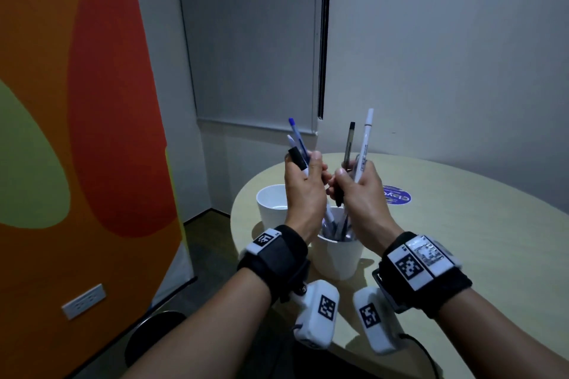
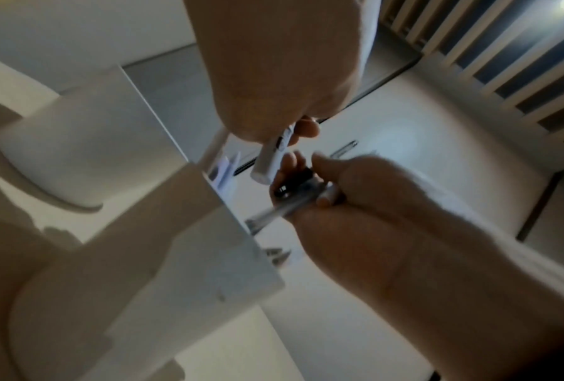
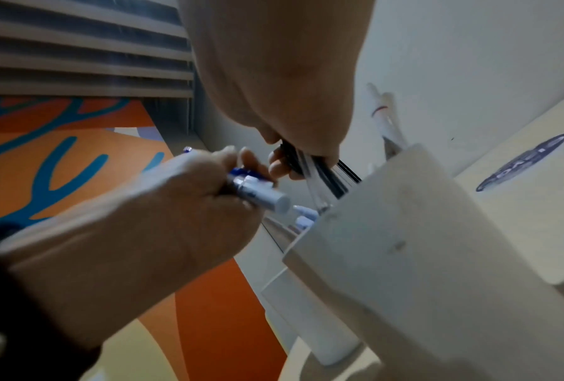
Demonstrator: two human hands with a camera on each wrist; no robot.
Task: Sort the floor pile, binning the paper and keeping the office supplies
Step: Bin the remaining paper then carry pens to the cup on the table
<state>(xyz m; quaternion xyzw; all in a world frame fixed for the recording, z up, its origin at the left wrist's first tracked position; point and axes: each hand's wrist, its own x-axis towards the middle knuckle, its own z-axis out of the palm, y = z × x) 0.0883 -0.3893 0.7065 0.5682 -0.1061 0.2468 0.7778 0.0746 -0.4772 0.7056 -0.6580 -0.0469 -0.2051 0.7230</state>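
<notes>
Round table (image 1: pixel 462 240) | both hands above cup (image 1: pixel 338 258) | left hand (image 1: pixel 303 184) grips pens (image 1: pixel 297 144) | right hand (image 1: pixel 358 191) grips pens

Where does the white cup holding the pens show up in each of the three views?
Head: the pen cup stands low centre, below both hands.
Left wrist: lower left of centre, blurred.
Right wrist: right of centre.
Shared landmark: the blue round sticker shows in head and right wrist only.
</notes>
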